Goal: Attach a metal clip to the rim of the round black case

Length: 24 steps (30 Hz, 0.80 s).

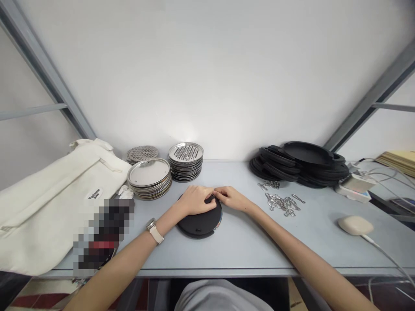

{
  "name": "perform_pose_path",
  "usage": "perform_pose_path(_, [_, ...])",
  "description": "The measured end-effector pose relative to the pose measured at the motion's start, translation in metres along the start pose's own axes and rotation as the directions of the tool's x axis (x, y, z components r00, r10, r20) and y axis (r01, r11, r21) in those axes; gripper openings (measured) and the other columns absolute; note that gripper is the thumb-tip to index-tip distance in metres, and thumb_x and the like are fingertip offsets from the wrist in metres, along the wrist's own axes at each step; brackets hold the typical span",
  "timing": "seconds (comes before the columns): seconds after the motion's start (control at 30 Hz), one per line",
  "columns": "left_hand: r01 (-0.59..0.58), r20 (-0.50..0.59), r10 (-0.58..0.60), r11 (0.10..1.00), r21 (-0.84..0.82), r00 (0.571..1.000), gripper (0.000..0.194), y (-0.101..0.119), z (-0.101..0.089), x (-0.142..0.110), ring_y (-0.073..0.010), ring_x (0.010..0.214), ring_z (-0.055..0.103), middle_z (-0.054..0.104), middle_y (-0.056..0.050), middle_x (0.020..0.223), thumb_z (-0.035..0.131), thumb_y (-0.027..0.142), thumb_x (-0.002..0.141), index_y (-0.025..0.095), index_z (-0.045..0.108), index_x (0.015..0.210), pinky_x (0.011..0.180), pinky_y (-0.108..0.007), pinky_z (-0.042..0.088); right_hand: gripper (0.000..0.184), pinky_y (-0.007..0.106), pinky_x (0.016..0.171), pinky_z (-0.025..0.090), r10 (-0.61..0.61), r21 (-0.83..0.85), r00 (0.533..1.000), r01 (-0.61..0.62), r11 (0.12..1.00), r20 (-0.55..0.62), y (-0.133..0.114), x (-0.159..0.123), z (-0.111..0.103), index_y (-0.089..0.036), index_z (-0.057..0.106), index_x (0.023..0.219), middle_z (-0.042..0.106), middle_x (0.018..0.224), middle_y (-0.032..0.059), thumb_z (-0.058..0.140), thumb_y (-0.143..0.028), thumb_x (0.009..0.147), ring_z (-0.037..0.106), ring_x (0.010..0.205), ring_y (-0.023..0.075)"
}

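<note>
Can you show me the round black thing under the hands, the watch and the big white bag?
Round black thing (196,223): head view, on its flat top, the near part.
Watch (151,224): head view, on its face.
White bag (65,196): head view, on the middle of its cloth side.

Head-worn view; faces forward, down over table (240,252).

Bright, even light fills my view, glinting off the metal discs (149,171) and leaving a faint sheen low on the wall (207,86). My left hand (197,199) and right hand (232,198) look fairly sharp; wide-angle stretch lengthens my forearms (292,250), and pixelation hides a patch near the bag (58,203).
</note>
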<state>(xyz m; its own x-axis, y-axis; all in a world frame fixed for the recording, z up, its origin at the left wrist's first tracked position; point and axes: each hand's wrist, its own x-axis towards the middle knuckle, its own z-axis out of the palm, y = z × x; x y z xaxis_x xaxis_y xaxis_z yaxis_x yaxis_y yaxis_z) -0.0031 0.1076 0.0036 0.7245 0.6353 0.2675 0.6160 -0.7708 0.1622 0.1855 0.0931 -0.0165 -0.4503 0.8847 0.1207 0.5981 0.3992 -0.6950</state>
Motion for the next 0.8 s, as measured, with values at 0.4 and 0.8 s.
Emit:
perform_pose_path(0.4, [-0.113,0.014,0.113,0.993,-0.019,0.993,0.013,-0.0053,-0.006,-0.0007,-0.0146,0.059,0.051,0.059,0.001,0.072,0.054,0.033,0.08,0.02,0.05,0.082,0.054,-0.027,0.027,0.034,0.022,0.049,0.023,0.034,0.034,0.999,-0.035,0.999,0.029,0.0019,-0.0031,0.0021,-0.019,0.034,0.057,0.027,0.055,-0.0061,0.039,-0.035,0.087,0.026,0.052,0.0078])
perform_pose_path(0.8, [-0.154,0.013,0.155,0.987,-0.045,0.988,0.008,-0.0043,-0.007,-0.0004,-0.0149,0.065,0.052,0.058,-0.001,0.077,0.052,0.027,0.081,0.019,0.051,0.081,0.057,-0.027,0.031,0.028,0.022,0.051,0.025,0.005,0.038,1.0,-0.005,0.999,0.012,0.0028,-0.0034,0.0048,-0.019,0.033,0.059,0.031,0.056,-0.006,0.039,-0.029,0.084,0.029,0.053,0.0079])
